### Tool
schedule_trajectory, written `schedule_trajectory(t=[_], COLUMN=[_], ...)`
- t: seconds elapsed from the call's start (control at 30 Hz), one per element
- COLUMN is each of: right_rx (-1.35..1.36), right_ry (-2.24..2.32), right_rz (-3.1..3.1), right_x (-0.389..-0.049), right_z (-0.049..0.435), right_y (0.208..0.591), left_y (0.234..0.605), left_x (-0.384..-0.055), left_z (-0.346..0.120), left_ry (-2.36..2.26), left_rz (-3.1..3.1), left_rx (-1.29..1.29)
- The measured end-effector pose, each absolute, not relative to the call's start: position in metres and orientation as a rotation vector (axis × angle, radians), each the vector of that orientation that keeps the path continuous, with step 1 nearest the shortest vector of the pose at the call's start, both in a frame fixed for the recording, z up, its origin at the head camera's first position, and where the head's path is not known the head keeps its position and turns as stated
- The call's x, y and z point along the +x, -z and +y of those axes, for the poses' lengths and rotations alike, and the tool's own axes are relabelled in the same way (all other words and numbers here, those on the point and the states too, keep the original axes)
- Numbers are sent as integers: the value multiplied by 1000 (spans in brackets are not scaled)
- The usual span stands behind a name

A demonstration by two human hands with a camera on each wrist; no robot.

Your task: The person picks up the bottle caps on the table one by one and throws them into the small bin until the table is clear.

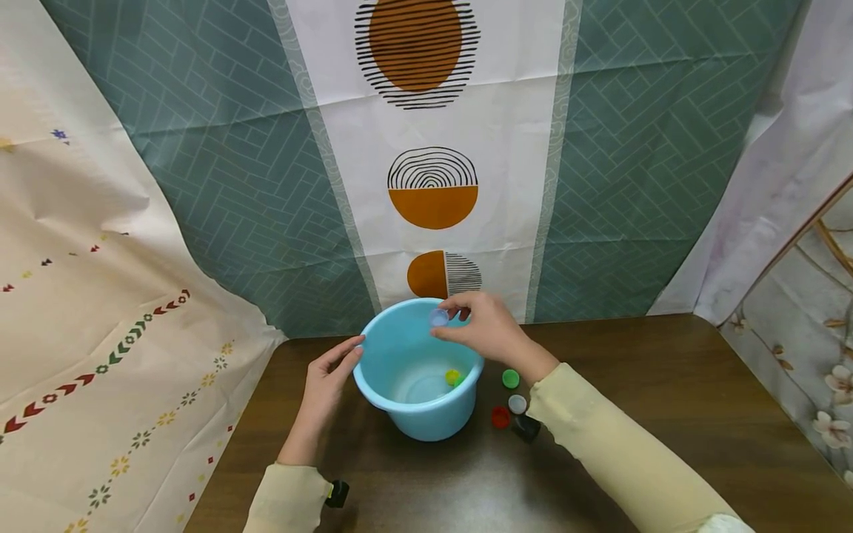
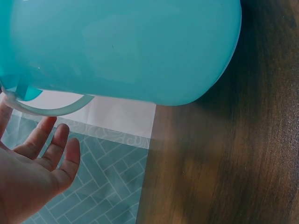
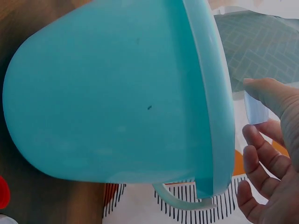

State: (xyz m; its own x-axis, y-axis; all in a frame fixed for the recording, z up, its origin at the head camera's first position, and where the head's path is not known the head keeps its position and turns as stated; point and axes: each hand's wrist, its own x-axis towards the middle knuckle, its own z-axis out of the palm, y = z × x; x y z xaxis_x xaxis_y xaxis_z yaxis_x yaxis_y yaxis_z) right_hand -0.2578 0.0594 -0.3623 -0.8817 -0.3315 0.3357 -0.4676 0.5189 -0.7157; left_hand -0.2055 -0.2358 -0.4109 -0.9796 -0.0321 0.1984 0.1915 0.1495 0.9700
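Observation:
A light blue plastic bucket (image 1: 433,426) stands upright on the table. At its left rim the thumb and forefinger of my left hand (image 1: 328,377) pinch the edge. The other fingers spread beside the white handle (image 2: 56,109) in the left wrist view. Above the bucket's right side, my right hand (image 1: 489,326) holds a pale, translucent bottle cap (image 3: 256,109) between thumb and fingers. Inside, on the bucket floor, lie a yellow cap (image 1: 452,376) and a green one (image 1: 459,381), partly behind the front wall.
Right of the bucket, a green cap (image 1: 510,379), a white cap (image 1: 517,404) and a red cap (image 1: 500,417) lie on the dark wooden table (image 1: 640,429). The black wrist camera (image 1: 526,428) sits below the right sleeve. A patterned cloth (image 1: 600,222) hangs behind the table.

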Motion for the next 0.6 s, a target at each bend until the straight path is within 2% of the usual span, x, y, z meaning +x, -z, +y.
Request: schedule_trajectory(t=[0.6], right_rx=[738], right_ry=[-1305], right_rz=[-2662], right_x=[-256], right_z=[52], right_y=[364], left_y=[411], left_x=[-205], left_z=[-235], left_ry=[1943], left_rz=[-2242], left_rx=[-154])
